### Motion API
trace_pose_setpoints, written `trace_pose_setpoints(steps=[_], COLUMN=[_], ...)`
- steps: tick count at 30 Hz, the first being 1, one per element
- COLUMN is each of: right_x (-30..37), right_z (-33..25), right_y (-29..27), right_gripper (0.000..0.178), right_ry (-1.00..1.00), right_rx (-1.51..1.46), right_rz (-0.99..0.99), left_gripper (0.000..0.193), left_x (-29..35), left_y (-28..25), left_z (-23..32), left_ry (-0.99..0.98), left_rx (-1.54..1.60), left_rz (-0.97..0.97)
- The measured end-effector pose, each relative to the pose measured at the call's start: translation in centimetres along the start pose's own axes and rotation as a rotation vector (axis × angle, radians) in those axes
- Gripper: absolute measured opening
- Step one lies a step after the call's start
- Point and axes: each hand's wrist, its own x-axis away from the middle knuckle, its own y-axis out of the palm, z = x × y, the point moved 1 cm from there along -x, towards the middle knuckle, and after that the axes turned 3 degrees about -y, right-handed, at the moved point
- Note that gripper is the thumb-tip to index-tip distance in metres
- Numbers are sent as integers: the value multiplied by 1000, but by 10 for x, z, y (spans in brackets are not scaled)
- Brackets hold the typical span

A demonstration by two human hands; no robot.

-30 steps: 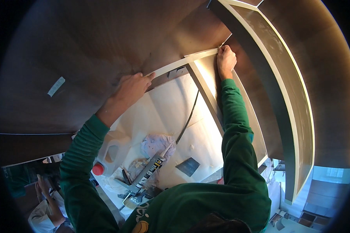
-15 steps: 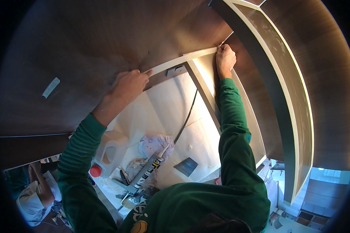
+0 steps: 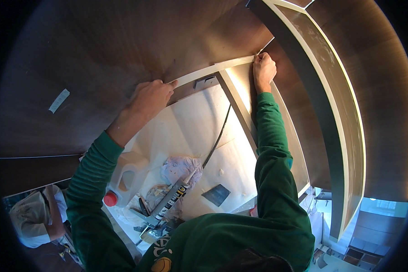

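Hands well apart, one near each end of a pale strip (image 3: pixel 196 76) that is seated along the edge of the dark wood panel (image 3: pixel 99 68). Strip's left part is touched by the left hand (image 3: pixel 150 97), index finger laid along it; whether it is pinched or only pressed cannot be told. Far end is met by the right hand (image 3: pixel 264 70), fingers curled in at the corner; grip on the strip is hidden, cannot be told.

For a good fit, pressure should probably be spread evenly from both ends, the edge held flush, and the joint at the pale divider (image 3: pixel 235 105) checked for a step. Fingertips are best placed on the face, not over the lip.

Beneath, a caulking gun (image 3: pixel 170 202) is laid beside a crumpled cloth (image 3: pixel 180 168) and a red-capped jug (image 3: pixel 128 174); a dark flat square (image 3: pixel 216 195) is seen nearby. A curved frame (image 3: pixel 323 90) is seen at right, a co-worker (image 3: pixel 32 222) at lower left.
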Motion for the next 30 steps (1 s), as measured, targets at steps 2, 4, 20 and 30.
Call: trace_pose_setpoints(steps=[2,4,20,30], right_x=[0,1,3,29], right_z=[0,0,0,2], right_y=[1,0,-5,-20], right_gripper=[22,21,19,30], right_ry=[-2,-5,18,-108], right_rx=[3,5,-66,-29], right_rz=[-2,-2,7,-46], left_gripper=[39,38,29,36], left_x=[0,-1,0,-4], left_y=[1,3,14,10], left_z=[0,-1,-2,1], left_ry=[-4,-3,54,-4], left_rx=[0,11,32,3], left_rz=[-2,4,241,-27])
